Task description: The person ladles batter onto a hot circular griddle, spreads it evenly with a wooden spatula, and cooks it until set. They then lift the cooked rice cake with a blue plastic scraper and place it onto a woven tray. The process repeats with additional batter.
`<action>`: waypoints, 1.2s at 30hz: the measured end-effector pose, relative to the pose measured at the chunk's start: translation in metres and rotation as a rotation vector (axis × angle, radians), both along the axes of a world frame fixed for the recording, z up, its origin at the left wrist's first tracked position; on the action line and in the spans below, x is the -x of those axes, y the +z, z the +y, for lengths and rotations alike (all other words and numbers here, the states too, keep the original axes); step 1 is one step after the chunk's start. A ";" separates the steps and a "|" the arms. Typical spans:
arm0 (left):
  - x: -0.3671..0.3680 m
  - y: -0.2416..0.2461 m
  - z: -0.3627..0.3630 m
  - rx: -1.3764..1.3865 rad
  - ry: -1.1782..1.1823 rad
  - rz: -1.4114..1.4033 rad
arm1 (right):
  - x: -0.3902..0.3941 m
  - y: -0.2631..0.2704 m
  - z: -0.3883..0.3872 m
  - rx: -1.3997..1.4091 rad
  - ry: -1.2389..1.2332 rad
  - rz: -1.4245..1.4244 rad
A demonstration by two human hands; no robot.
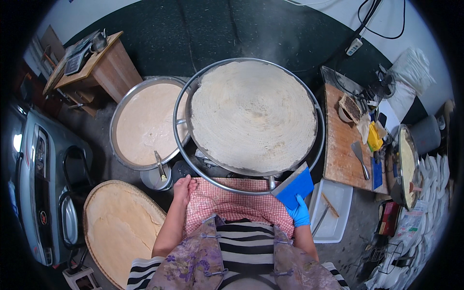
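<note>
My right hand (300, 213), in a blue glove, grips a wide blue scraper (296, 188) with a grey blade edge. The blade is by the lower right of a metal ring frame (232, 189). Inside that ring is a round griddle (243, 172), covered by a thin, pale layer of batter or flatbread (253, 116) with circular ridges. My bare left hand (185, 188) rests with curled fingers at the left edge of a red-checked cloth (232, 199) over my lap; nothing shows in it. Faint steam hangs above the griddle.
Left of the griddle stands a basin of pale batter (148, 123), with a small bucket (156, 178) below. A round tray of thin flatbread (121, 224) lies lower left. On the right are a wooden table (340, 145) with a metal turner (359, 159) and a white tub (331, 232).
</note>
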State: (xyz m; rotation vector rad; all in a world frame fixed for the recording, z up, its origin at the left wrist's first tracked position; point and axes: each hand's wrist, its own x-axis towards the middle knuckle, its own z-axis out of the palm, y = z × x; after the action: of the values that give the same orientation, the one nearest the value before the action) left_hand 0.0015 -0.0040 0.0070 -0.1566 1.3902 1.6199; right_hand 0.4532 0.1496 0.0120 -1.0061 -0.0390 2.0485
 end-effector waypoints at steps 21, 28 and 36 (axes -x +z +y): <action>-0.108 0.002 0.045 -0.026 -0.213 -0.059 | 0.180 0.188 -0.003 -1.684 0.936 -1.273; -0.131 -0.004 0.042 -0.192 -0.724 0.044 | 0.222 0.173 -0.011 -1.880 0.988 -1.218; -0.066 0.017 0.022 -0.123 -0.350 -0.301 | 0.246 0.164 0.001 -1.908 1.052 -1.316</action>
State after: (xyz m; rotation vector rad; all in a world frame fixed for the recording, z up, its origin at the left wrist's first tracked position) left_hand 0.0675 0.0183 0.0235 -0.0749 1.0200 1.3232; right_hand 0.2075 0.1510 0.1758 -0.6476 -2.8527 0.5832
